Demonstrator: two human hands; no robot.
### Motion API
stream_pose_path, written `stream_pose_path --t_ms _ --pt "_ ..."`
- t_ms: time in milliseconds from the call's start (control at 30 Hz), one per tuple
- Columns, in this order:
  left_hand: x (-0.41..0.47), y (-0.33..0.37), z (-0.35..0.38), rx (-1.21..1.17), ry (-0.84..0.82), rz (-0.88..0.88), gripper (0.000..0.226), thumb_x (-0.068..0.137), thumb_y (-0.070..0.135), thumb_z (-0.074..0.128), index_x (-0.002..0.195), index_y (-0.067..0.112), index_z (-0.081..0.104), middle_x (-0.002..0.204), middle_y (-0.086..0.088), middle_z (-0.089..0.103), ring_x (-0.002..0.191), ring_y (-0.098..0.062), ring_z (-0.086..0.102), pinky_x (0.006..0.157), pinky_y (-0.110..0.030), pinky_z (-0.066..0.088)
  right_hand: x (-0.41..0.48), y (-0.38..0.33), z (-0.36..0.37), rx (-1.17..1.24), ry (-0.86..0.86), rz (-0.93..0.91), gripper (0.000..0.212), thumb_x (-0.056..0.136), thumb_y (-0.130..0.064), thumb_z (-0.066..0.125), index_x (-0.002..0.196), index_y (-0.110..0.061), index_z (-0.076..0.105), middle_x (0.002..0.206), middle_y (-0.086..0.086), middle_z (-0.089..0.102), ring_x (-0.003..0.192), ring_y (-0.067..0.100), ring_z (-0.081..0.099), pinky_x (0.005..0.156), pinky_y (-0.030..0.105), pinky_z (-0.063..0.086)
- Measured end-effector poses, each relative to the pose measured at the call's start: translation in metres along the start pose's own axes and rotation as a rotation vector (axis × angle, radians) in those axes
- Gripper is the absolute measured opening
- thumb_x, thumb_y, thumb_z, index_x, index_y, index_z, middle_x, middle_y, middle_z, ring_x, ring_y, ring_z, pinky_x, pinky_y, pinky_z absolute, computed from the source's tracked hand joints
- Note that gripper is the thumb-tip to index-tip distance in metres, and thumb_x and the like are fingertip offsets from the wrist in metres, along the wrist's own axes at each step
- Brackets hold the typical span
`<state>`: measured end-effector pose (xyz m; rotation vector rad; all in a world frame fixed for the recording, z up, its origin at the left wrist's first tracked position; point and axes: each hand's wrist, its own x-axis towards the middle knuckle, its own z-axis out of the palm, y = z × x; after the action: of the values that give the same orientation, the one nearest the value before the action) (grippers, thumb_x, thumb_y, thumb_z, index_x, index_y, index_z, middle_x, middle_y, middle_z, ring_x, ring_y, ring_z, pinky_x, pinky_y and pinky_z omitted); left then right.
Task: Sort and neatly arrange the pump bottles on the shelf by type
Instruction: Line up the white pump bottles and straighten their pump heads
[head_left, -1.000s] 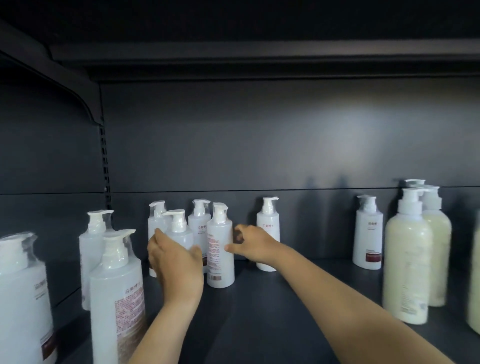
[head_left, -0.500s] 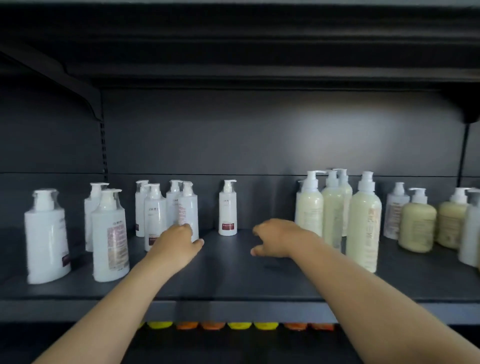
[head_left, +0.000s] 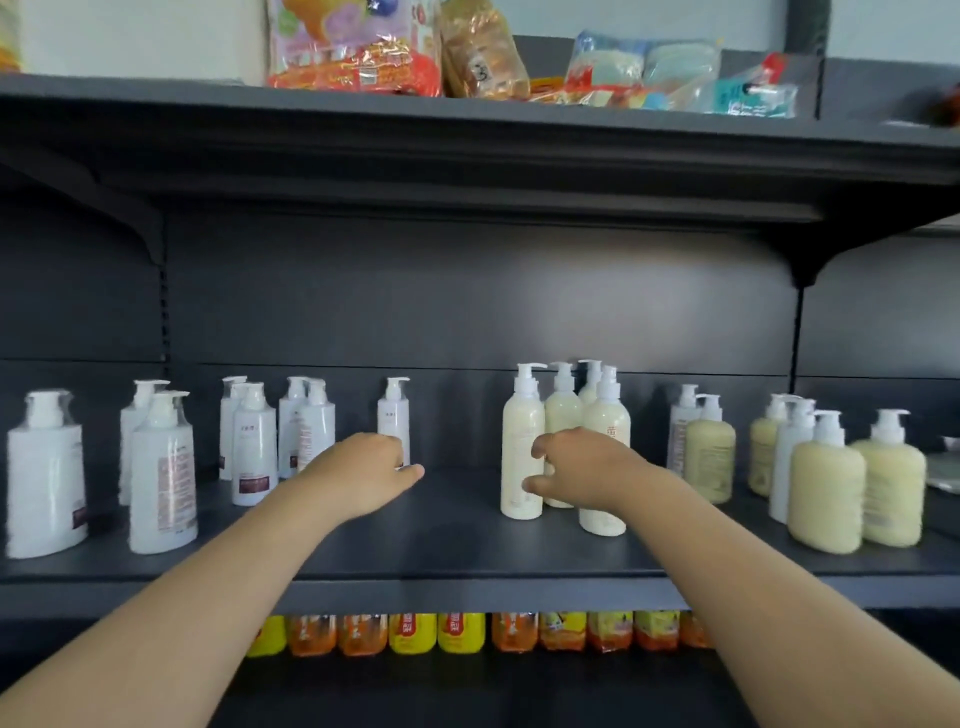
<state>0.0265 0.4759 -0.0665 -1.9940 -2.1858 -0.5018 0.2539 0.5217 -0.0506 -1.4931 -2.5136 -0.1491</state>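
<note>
Over the middle shelf (head_left: 457, 545), your left hand (head_left: 363, 473) hangs loosely curled and empty before the lone white bottle (head_left: 393, 421); your right hand (head_left: 582, 470), fingers spread, holds nothing beside the tall cream bottles (head_left: 522, 441), apparently poised to gather that type together.

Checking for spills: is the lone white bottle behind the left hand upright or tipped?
Upright. The white bottle stands straight, pump on top.

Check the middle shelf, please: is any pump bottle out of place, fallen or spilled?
Nothing is fallen or spilled. A tall white pump bottle stands among the squat pale-yellow pump bottles at the right, and one slim white pump bottle stands alone, apart from its group.
</note>
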Motion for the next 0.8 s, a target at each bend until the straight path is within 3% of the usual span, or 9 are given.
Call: stream_pose_path --t_ms 133,267,400,567,667,800 --pt "0.018 0.006 0.001 -0.003 0.0 0.041 0.038 0.094 0.042 0.04 0.085 0.009 0.057 0.091 -0.005 0.062 0.092 -0.025 0.06 0.078 -0.034 0.046 0.009 0.0 -0.007 0.025 0.036 0.004 0.045 0.091 -0.042 0.052 0.125 -0.012 0.054 0.121 0.005 0.06 0.111 0.023 0.055 0.093 0.039 0.046" --pt "0.046 -0.002 0.009 -0.013 0.012 0.044 0.038 0.094 0.04 0.039 0.069 0.012 0.043 0.072 -0.003 0.049 0.071 -0.024 0.048 0.064 -0.031 0.036 0.034 -0.013 -0.002 0.073 0.075 -0.01 0.043 0.092 -0.04 0.052 0.126 -0.013 0.054 0.122 0.005 0.059 0.111 0.022 0.055 0.093 0.037 0.046" --pt "0.083 -0.031 0.024 -0.047 -0.002 0.046 0.038 0.093 0.04 0.04 0.083 0.008 0.056 0.085 -0.007 0.061 0.08 -0.025 0.058 0.068 -0.032 0.041 0.076 -0.034 0.009 0.077 0.114 -0.02 0.046 0.091 -0.041 0.053 0.129 -0.015 0.051 0.124 0.003 0.059 0.113 0.021 0.053 0.094 0.034 0.045" --pt "0.142 -0.071 0.038 -0.068 0.047 0.043 0.041 0.095 0.038 0.039 0.064 0.01 0.04 0.078 -0.007 0.053 0.075 -0.022 0.053 0.063 -0.029 0.036 0.144 -0.055 0.031 0.073 0.103 0.056 0.046 0.091 -0.041 0.053 0.127 -0.012 0.052 0.126 0.006 0.058 0.115 0.024 0.054 0.094 0.034 0.045" --pt "0.174 -0.087 0.048 -0.129 0.12 0.05 0.035 0.095 0.037 0.041 0.089 0.006 0.054 0.095 -0.01 0.057 0.086 -0.024 0.056 0.068 -0.03 0.04 0.182 -0.06 0.047 0.031 0.075 0.136 0.038 0.092 -0.04 0.052 0.115 -0.01 0.055 0.119 0.009 0.06 0.11 0.026 0.055 0.087 0.033 0.044" --pt "0.212 -0.101 0.067 -0.23 0.179 0.001 0.044 0.094 0.037 0.046 0.119 0.001 0.05 0.118 -0.015 0.051 0.106 -0.031 0.055 0.082 -0.035 0.045 0.222 -0.062 0.067 -0.012 0.056 0.26 0.035 0.094 -0.037 0.049 0.112 -0.008 0.055 0.119 0.01 0.059 0.112 0.028 0.054 0.088 0.034 0.044"
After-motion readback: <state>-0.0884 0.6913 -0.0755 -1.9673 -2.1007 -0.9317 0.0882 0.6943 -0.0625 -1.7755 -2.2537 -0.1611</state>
